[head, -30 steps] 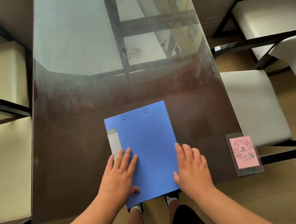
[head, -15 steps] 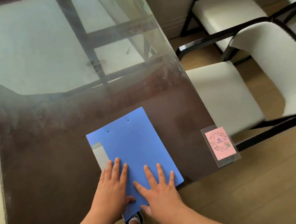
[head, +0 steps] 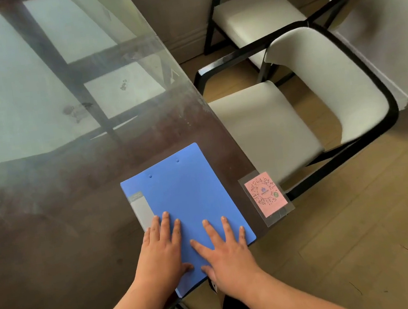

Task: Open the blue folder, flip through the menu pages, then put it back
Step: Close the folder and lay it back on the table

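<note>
The blue folder (head: 185,195) lies closed and flat near the front edge of the glass table (head: 48,200), its near corner sticking out over the edge. A grey label strip runs along its left side. My left hand (head: 162,250) rests palm down on the folder's lower left part, fingers spread slightly, thumb on the cover. My right hand (head: 226,250) lies flat on the lower right part, fingers splayed toward the right edge. Neither hand grips the cover.
A pink QR code card (head: 266,194) in a clear sleeve sits on the table's right front corner. Two white cushioned chairs with black frames (head: 295,106) stand right of the table. Wooden floor (head: 364,237) lies below, and my shoes show under the edge.
My right hand slid from the folder's right edge onto its cover and now lies flat. The camera turned right, so the folder appears tilted and the chairs fill more of the view.
</note>
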{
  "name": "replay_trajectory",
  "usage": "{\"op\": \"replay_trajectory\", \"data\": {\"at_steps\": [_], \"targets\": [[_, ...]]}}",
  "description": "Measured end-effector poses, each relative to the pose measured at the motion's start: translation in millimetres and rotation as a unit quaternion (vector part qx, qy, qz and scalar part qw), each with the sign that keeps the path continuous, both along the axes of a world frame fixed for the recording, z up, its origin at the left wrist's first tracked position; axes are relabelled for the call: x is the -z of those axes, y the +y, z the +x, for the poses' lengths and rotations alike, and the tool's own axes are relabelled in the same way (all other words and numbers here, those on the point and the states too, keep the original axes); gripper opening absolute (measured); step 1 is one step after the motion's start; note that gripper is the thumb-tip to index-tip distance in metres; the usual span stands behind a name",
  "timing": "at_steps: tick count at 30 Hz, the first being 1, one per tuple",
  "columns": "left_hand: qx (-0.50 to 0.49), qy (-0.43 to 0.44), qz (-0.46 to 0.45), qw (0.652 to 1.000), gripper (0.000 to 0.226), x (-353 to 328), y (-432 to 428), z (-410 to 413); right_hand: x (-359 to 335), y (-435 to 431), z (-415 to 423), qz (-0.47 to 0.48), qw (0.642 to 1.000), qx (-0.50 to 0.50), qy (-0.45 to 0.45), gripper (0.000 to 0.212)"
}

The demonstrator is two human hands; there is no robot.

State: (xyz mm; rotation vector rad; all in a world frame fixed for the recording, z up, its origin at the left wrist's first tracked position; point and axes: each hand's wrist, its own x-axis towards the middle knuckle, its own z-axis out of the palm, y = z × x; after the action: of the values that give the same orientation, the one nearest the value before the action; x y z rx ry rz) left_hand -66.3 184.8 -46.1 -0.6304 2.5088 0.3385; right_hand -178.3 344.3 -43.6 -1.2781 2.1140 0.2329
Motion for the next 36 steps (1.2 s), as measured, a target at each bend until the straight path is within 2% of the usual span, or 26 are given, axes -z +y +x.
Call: {"op": "replay_trajectory", "data": {"at_steps": [36], "targets": [[0.015, 0.002, -0.005, 1.000, 0.122, 0, 15, -32, -4, 18, -30, 0.008, 1.000, -0.016, 0.023, 0.068]]}}
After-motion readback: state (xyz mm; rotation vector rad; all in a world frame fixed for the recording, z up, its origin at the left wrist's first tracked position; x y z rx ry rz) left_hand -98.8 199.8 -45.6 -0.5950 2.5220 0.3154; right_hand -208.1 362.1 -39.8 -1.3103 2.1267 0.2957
